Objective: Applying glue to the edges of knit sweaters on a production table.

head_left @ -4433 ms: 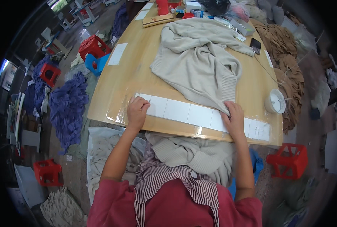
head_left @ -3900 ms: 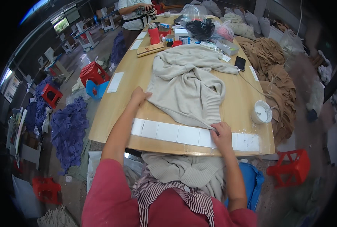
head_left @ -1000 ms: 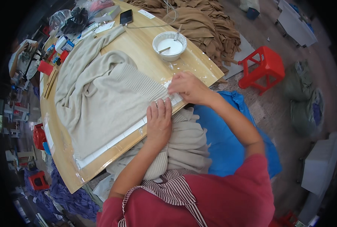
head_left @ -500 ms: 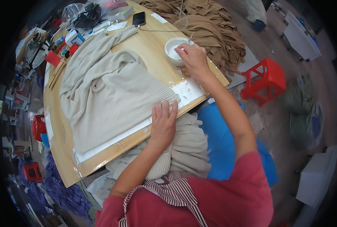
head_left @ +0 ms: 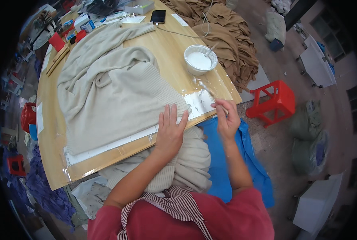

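Note:
A cream knitted sweater (head_left: 106,100) lies on the wooden table, its ribbed edge toward the right. My left hand (head_left: 171,134) presses flat on the near right corner of that ribbing, fingers stretched out. Between the fingers of my right hand (head_left: 227,120) is a slim brush (head_left: 209,93); its whitish tip points away from me over a white sheet (head_left: 198,102) with dark marks, just right of the sweater. Whether the tip touches the sheet I cannot tell. Farther back stands a bowl of white liquid (head_left: 199,61) with a thin stick leaning at its rim.
At the table's far side lie a phone (head_left: 158,17) with a cable, boxes and small tools. Brown fabric (head_left: 226,44) is heaped beyond the right edge. A red stool (head_left: 272,102) stands on the floor at right. More cream knit (head_left: 190,158) hangs below the near edge, beside blue cloth (head_left: 222,160).
My right hand has left the bowl and come nearer, to the table's right edge by the white sheet, with the brush showing. My left hand stays on the ribbing. The view has shifted slightly.

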A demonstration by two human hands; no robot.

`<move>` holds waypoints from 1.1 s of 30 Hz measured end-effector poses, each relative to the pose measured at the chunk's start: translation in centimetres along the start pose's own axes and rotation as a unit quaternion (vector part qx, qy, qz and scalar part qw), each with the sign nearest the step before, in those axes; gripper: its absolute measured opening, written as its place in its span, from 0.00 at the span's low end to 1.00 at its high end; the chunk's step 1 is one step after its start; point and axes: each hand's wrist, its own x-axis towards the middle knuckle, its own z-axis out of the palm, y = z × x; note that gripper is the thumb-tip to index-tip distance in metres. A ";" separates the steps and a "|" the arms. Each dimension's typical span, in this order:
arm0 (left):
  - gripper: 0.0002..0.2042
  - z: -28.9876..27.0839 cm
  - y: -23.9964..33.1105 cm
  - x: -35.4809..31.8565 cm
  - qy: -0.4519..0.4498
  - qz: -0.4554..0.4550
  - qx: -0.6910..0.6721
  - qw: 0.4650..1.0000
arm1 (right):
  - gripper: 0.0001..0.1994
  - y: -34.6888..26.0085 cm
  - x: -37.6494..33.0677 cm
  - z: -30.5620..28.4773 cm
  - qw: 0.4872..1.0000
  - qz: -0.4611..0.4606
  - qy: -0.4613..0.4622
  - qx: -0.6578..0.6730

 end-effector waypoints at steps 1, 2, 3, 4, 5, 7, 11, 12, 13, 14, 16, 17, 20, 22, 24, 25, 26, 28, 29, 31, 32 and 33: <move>0.30 -0.4 0.1 0.1 0.005 0.005 -0.002 1.000 | 0.08 -0.4 -1.1 0.0 1.000 -0.005 -0.028 -0.007; 0.28 -0.5 0.1 0.2 0.010 0.010 -0.004 1.000 | 0.07 -0.6 -2.0 0.2 0.998 -0.010 -0.055 -0.013; 0.28 -0.4 0.1 0.3 0.009 0.008 -0.007 1.000 | 0.08 -0.9 -2.4 0.6 0.998 -0.013 -0.061 -0.011; 0.27 -0.3 0.0 0.3 0.012 0.010 -0.007 1.000 | 0.08 -1.1 -2.7 0.9 0.998 -0.012 -0.063 -0.012; 0.27 -0.2 0.0 0.2 0.016 0.011 -0.007 1.000 | 0.08 -1.2 -3.0 1.0 0.996 -0.024 -0.086 -0.025; 0.26 -0.1 -0.1 0.3 0.013 0.011 -0.008 1.000 | 0.09 -1.2 -3.3 1.4 0.993 -0.027 -0.113 -0.035; 0.25 0.2 -0.1 0.3 0.020 0.009 -0.016 1.000 | 0.08 -1.8 -3.5 1.6 0.989 -0.058 -0.123 -0.062; 0.25 0.2 0.0 0.3 0.020 0.009 -0.017 1.000 | 0.07 -2.0 -3.5 1.5 0.986 -0.066 -0.130 -0.085; 0.25 0.1 0.0 0.3 0.024 0.010 -0.026 0.999 | 0.07 -2.0 -3.6 1.5 0.982 -0.073 -0.138 -0.109; 0.25 0.1 0.1 0.3 0.027 0.011 -0.035 0.999 | 0.07 -2.0 -3.6 1.5 0.982 -0.073 -0.139 -0.110; 0.26 0.4 -0.2 0.2 0.030 0.010 -0.026 0.999 | 0.06 -2.0 -3.5 1.8 0.978 -0.090 -0.132 -0.135; 0.28 0.5 -0.3 0.1 0.033 0.009 -0.016 0.999 | 0.06 -2.2 -3.5 1.8 0.978 -0.091 -0.133 -0.134; 0.27 0.0 -0.4 0.0 0.008 0.007 -0.006 1.000 | 0.05 -2.8 -3.4 1.7 0.987 -0.069 -0.101 -0.103; 0.26 -0.1 -0.5 0.1 0.015 0.010 -0.007 1.000 | 0.05 -3.3 -3.4 2.3 0.997 -0.002 -0.073 -0.021; 0.26 0.2 -0.3 0.1 0.029 0.021 -0.008 0.999 | 0.04 -4.0 -3.4 2.9 0.995 0.000 -0.099 -0.001; 0.26 0.5 -0.3 0.0 0.030 0.014 -0.002 0.999 | 0.04 -4.3 -3.3 3.3 0.992 0.004 -0.122 0.012; 0.25 0.7 -0.4 -0.1 0.023 0.020 -0.002 1.000 | 0.04 -4.6 -3.2 4.0 0.992 0.002 -0.127 0.020; 0.28 1.4 -0.6 -0.2 -0.007 0.028 0.006 1.000 | 0.04 -5.2 -2.9 5.0 0.985 -0.035 -0.171 0.001; 0.28 1.8 -0.7 -0.3 -0.006 0.025 0.007 1.000 | 0.04 -5.4 -2.6 5.7 0.983 -0.056 -0.176 0.003; 0.31 1.3 -0.5 0.0 -0.059 0.035 0.036 0.997 | 0.04 -5.7 -2.2 6.5 0.977 -0.092 -0.193 -0.021; 0.31 1.5 -0.4 -0.1 -0.058 0.033 0.035 0.997 | 0.05 -5.8 -2.1 6.7 0.969 -0.128 -0.207 -0.048; 0.32 1.6 -0.5 -0.3 -0.055 0.040 0.072 0.995 | 0.05 -6.0 -2.1 6.9 0.968 -0.130 -0.209 -0.047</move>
